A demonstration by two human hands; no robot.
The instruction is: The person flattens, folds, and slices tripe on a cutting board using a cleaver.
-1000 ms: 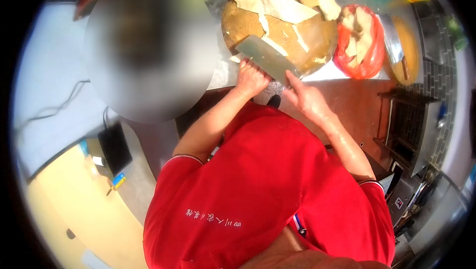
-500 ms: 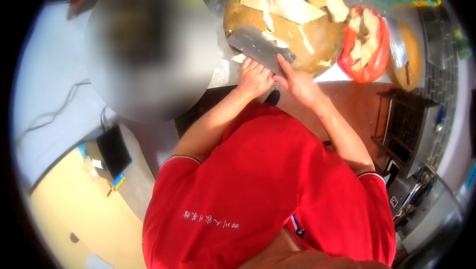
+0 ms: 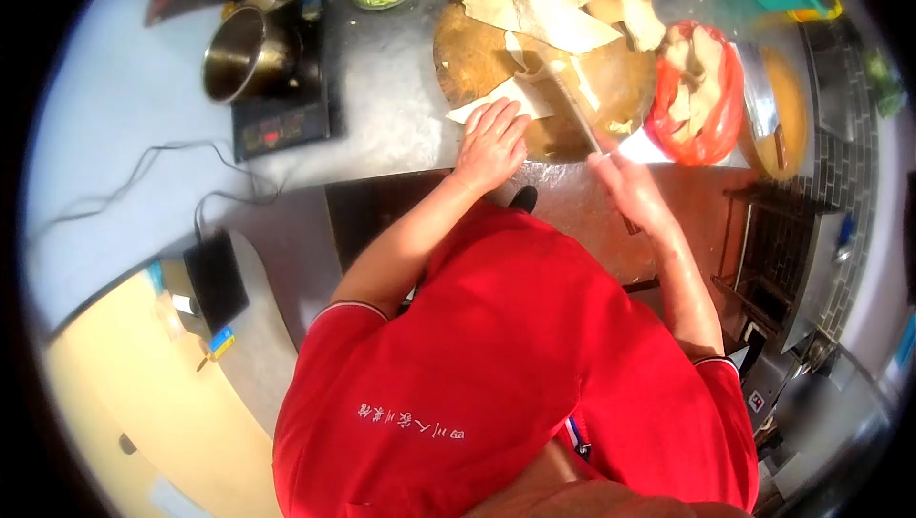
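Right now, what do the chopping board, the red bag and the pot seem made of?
Chopping board: likely wood, worn, from its mottled brown face.
Red bag: thin glossy plastic, from its crinkles.
Pot: probably smooth steel, from metallic sheen.

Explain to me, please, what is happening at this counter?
The right hand holds a cleaver at a round chopping board. The left hand rests on a flat pale piece at the board's near side. A larger pale sheet lies on the far side, and a red bag with similar-looking pieces sits to the right.
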